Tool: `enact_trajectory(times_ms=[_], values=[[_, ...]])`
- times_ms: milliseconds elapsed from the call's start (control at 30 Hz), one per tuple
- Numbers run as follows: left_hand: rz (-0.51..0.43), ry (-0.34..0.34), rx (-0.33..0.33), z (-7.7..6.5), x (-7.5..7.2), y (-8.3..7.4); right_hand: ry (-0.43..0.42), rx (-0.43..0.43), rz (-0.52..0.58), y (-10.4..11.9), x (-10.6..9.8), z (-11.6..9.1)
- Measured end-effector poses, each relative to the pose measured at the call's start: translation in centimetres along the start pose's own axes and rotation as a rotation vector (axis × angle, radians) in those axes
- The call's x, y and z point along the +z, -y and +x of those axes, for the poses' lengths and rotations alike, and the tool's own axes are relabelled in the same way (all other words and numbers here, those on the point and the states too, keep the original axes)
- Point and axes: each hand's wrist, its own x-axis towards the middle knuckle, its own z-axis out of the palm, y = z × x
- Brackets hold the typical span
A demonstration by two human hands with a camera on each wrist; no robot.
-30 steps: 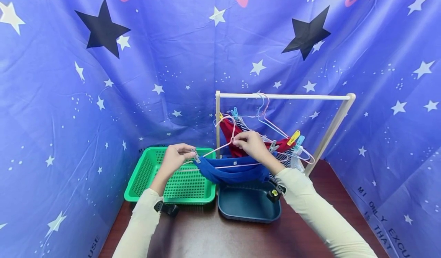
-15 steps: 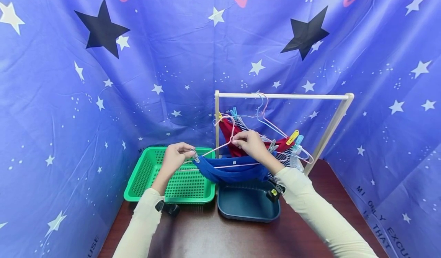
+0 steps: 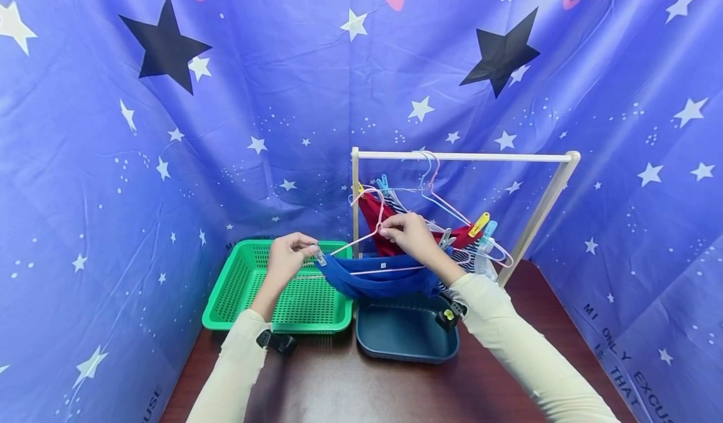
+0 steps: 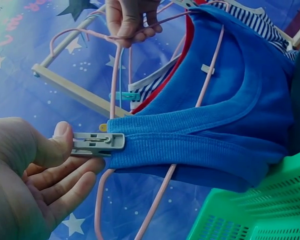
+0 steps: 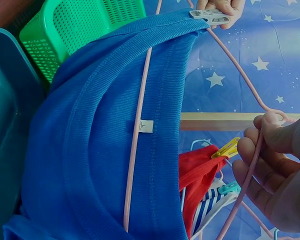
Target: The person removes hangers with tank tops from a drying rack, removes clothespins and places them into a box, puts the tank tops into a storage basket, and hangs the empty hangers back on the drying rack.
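A blue ribbed garment point(image 5: 105, 115) with a small white label hangs on a pink hanger point(image 3: 361, 241). My right hand point(image 3: 411, 235) pinches that hanger just below its hook. At the garment's left end, my left hand point(image 3: 288, 258) pinches a grey clothespin point(image 4: 97, 142) between thumb and fingers. The clothespin's jaws sit over the blue band beside the hanger's wire. Another grey clothespin point(image 3: 446, 239) is at the right end of the garment. Behind hang a red garment point(image 3: 373, 214) and a striped garment point(image 4: 160, 82), with yellow and light blue clothespins on them.
A wooden rack point(image 3: 463, 157) stands on the dark table point(image 3: 316, 379), with hangers hooked over its bar. Under my left hand is a green basket point(image 3: 211, 307). Beside it, below the blue garment, is a dark blue tray point(image 3: 407, 355). A starry curtain point(image 3: 282, 96) surrounds the table.
Almost nothing differs. Both hands keep their hold on the clothespin and the hanger; the whole head view has shifted very slightly.
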Motion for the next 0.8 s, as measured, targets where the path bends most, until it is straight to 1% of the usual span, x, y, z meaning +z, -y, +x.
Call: enact_trajectory(times_ms=[433,667,800], values=[[0.019,-0.022,-0.004,-0.18,0.19,0.32,0.005,0.007,-0.007,0.05,0.06,-0.08],[-0.012,-0.058,-0.023,-0.22,0.4,0.64,0.0,0.009,-0.013,0.12,0.18,-0.14],[-0.015,-0.075,-0.023,-0.29,0.45,0.58,-0.002,0.008,-0.014,0.09,0.18,-0.13]])
